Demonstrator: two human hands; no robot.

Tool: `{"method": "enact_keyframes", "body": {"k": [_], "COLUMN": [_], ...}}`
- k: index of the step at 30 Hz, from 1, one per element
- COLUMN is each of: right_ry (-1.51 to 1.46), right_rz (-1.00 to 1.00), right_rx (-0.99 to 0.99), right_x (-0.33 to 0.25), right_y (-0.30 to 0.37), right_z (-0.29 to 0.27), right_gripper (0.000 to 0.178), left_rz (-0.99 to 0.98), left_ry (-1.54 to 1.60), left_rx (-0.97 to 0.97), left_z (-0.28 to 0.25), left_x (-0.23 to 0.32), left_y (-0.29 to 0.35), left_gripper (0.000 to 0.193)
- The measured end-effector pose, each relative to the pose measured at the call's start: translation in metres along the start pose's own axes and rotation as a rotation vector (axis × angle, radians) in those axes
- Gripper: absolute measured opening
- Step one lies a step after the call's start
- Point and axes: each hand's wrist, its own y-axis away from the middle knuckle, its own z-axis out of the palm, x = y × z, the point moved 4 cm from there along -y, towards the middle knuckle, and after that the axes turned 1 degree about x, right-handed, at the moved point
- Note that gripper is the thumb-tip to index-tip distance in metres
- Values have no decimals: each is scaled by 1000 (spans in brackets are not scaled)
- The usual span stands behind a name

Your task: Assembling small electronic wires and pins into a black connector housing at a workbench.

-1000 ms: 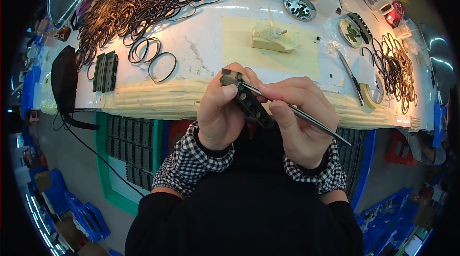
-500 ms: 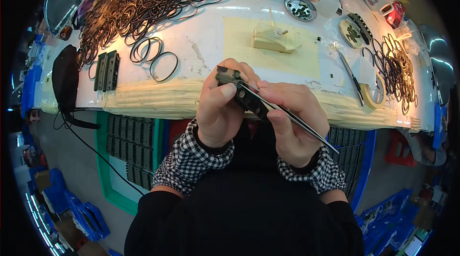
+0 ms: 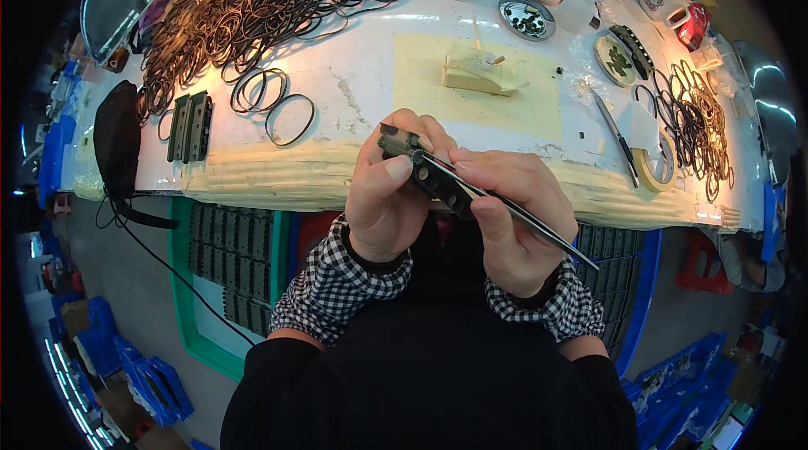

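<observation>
My left hand [image 3: 379,210] grips a dark green plastic model part [image 3: 439,186] with round discs along its side, thumb pressed on its upper end. The part is tilted just in front of the table edge. A pair of metal tweezers [image 3: 547,234] is pinched between the thumb and fingers of my right hand [image 3: 523,227]. Their tips meet the part near my left thumb; whether a small piece sits between the tips I cannot tell. Both hands are close together, and the left fingers hide the part's far side.
Black rubber bands [image 3: 244,16] lie heaped at back left, with two green parts [image 3: 189,126] nearby. A yellow block [image 3: 480,75] stands mid-table. At right are a dish of small pieces [image 3: 528,17], a pen-like tool [image 3: 615,138] and a tape roll [image 3: 653,164]. Crates [image 3: 180,298] flank my lap.
Little differs. The hands, part and tweezers stay together, with only a very slight shift of the part and of the whole view.
</observation>
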Motion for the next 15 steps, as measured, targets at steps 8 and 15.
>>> {"method": "enact_keyframes", "body": {"k": [8, 15], "right_ry": [-39, -172], "right_rz": [-4, 14], "right_rx": [-35, 58], "right_x": [1, 11], "right_y": [-2, 2], "right_z": [-3, -22], "right_gripper": [17, 23], "left_rz": [-13, 305], "left_ry": [-251, -883], "left_rx": [5, -12], "left_z": [3, 12], "left_x": [6, 27], "left_y": [1, -1], "left_gripper": [27, 21]}}
